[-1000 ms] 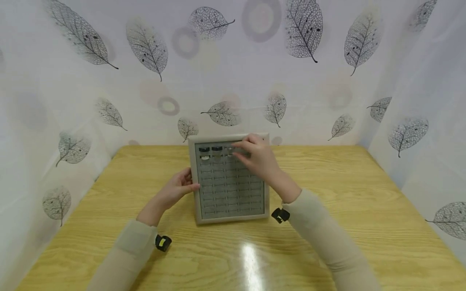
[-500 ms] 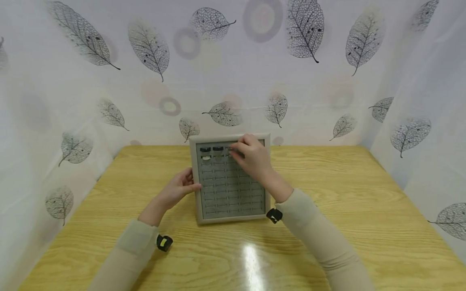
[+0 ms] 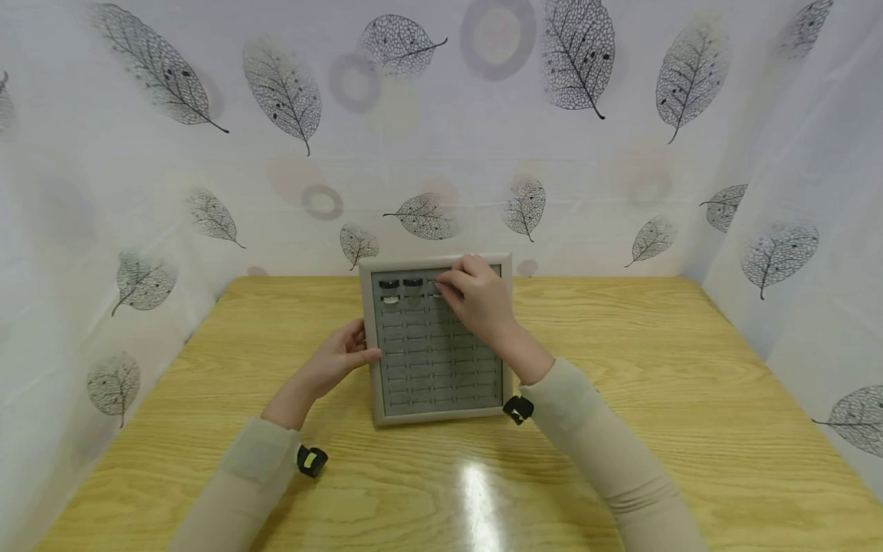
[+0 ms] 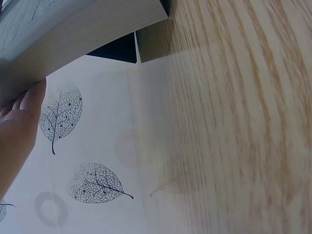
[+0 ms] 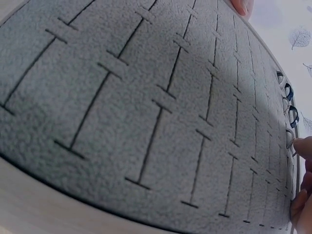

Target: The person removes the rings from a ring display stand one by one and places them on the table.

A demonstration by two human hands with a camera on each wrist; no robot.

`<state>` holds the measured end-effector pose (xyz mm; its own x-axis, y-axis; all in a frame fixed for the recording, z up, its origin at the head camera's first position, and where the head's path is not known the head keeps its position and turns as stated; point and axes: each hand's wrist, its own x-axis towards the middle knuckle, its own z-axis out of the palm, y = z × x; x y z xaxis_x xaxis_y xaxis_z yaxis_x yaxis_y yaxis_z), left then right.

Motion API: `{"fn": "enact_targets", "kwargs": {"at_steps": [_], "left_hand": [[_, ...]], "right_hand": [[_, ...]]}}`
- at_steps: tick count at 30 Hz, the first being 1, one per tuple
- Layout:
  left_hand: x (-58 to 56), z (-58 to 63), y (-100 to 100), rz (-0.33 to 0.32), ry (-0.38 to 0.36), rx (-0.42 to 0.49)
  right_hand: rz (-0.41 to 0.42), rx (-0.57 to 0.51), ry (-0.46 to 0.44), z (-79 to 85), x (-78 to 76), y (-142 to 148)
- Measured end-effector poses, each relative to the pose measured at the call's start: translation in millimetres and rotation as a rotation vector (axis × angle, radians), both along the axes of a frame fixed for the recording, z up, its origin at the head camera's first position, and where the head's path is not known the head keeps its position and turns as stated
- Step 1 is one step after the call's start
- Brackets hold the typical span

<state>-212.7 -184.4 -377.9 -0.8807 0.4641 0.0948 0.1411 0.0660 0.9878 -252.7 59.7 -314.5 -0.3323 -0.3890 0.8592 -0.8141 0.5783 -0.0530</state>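
Note:
A framed ring display board (image 3: 441, 353) with a grey slotted pad stands tilted on the table. My left hand (image 3: 333, 359) grips its left edge, thumb on the front of the frame and fingers behind. Near the top of the board, my right hand (image 3: 479, 299) pinches a small ring at the third place of the top row, mostly hidden by the fingertips. Two black rings, left (image 3: 389, 284) and right (image 3: 413, 283), sit in that row. Below them is a whitish ring (image 3: 391, 300). In the right wrist view, a thin ring (image 5: 290, 138) shows right at the fingertips.
The wooden table (image 3: 621, 368) spreads around the board. Behind it hangs a white curtain (image 3: 441, 153) printed with leaves, with more curtain at both sides. A dark support (image 4: 117, 51) shows behind the board in the left wrist view.
The right hand has moved slightly left and in against the board, and its thumb and finger have closed together at the third place. The left hand keeps its hold on the frame.

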Motion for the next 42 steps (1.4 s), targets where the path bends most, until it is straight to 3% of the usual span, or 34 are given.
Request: {"fn": "enact_targets", "kwargs": {"at_steps": [22,29,42], "left_hand": [[2.6,-1.1,0,0.006,0.001,-0.009],[3.5,0.6,0,0.005,-0.002,-0.011],[-1.1,-1.5,-1,0.0,0.017,-0.011]], "right_hand": [[0.168,-0.099,-0.103,-0.8,5.0,10],[0.134,-0.058,-0.129,-1.2,12.4,31],[0.07,0.054,-0.075,-5.8,25.0,88]]}}
